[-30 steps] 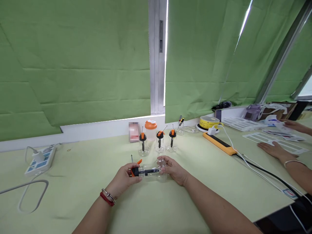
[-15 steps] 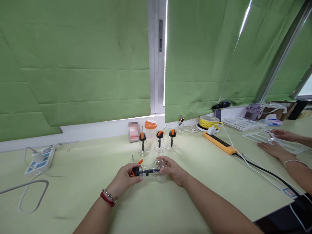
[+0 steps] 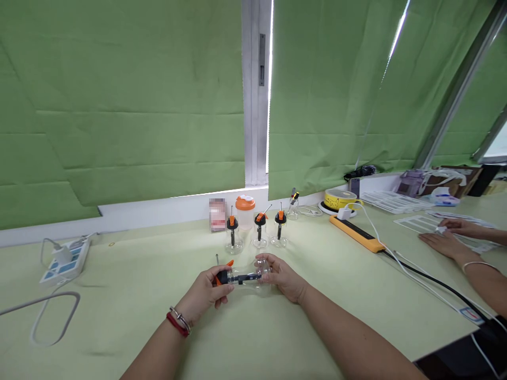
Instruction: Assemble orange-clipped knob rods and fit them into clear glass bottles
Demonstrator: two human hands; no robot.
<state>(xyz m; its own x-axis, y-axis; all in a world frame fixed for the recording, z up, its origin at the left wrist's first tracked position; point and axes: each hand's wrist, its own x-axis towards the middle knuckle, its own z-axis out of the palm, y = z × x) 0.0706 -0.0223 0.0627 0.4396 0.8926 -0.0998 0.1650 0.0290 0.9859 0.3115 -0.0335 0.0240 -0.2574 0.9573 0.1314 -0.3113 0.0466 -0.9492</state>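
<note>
A clear glass bottle lies sideways in the air between my hands, just above the table. Its black pourer cap, with an orange lever and a thin metal spout, points left. My left hand is closed around the cap, thumb and fingers on either side. The rounded base of the bottle is gripped by my right hand. A dark tube shows inside the glass. Behind stand three similar bottles with black and orange caps: a left one, a middle one and a right one.
An orange-lidded shaker cup stands behind the bottles. To the right lie an orange power strip with cables and a yellow round container. A white power strip sits left. Another person's hands work at far right.
My left hand's fingers have shifted around the cap, with lower fingers now showing beneath it. The bottle stays nearly in place. The other person's hands have moved closer together.
</note>
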